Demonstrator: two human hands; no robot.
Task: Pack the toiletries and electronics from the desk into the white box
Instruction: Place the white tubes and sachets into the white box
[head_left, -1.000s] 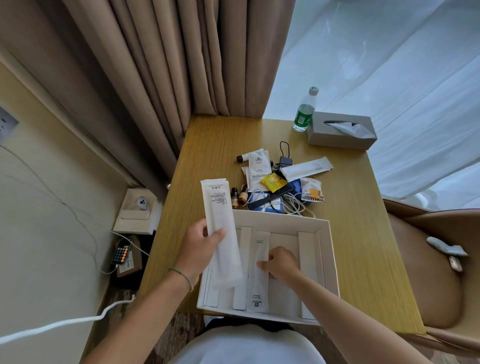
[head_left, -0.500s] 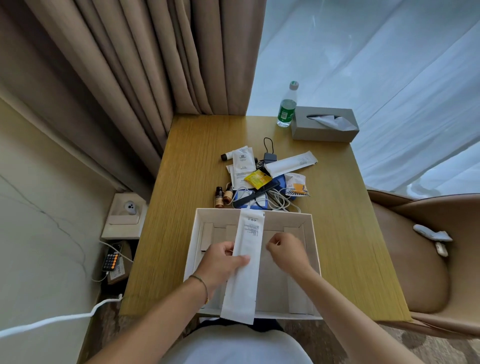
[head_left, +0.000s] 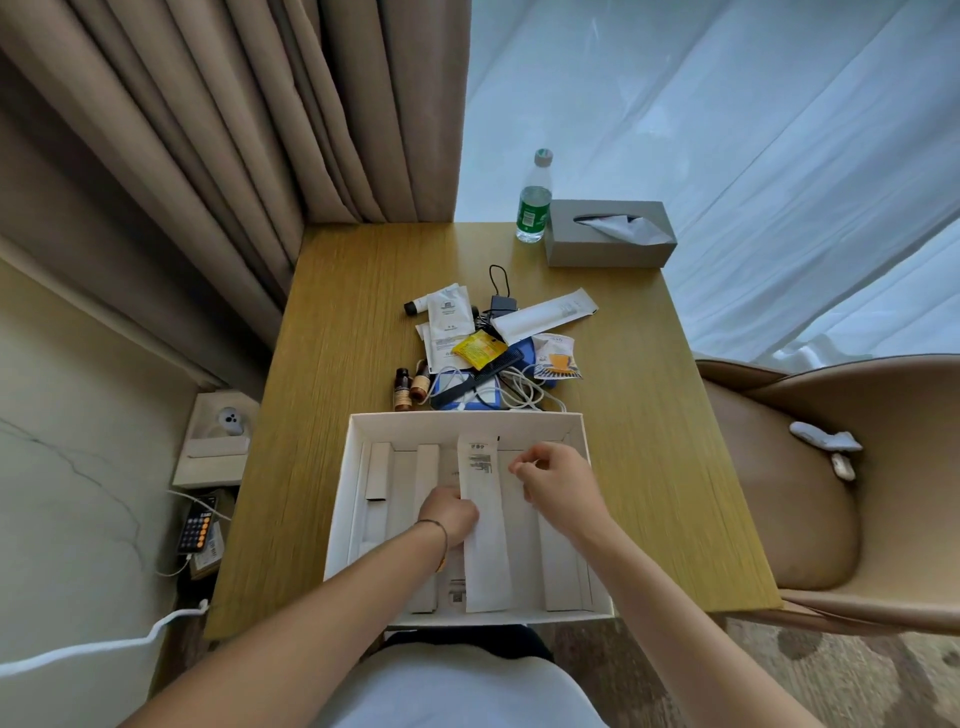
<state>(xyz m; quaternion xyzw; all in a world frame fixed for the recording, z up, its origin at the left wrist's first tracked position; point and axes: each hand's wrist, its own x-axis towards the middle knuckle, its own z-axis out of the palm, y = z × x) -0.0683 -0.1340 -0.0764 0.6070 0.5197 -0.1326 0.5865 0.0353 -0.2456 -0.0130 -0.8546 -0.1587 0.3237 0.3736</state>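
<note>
The white box (head_left: 574, 431) sits at the near edge of the worktop (head_left: 649, 415), and a long white sachet (head_left: 485, 525) lies lengthwise inside it, pointing to 12 o'clock. The left hand (head_left: 451, 514) grips the sachet's left edge with curled fingers; the right hand (head_left: 556, 480), at 3 o'clock of the sachet, has its fingers curled, though whether it pinches anything I cannot tell. Remaining toiletries, a black comb (head_left: 478, 383) and white cables (head_left: 524, 395) lie heaped just beyond the box at 12 o'clock.
</note>
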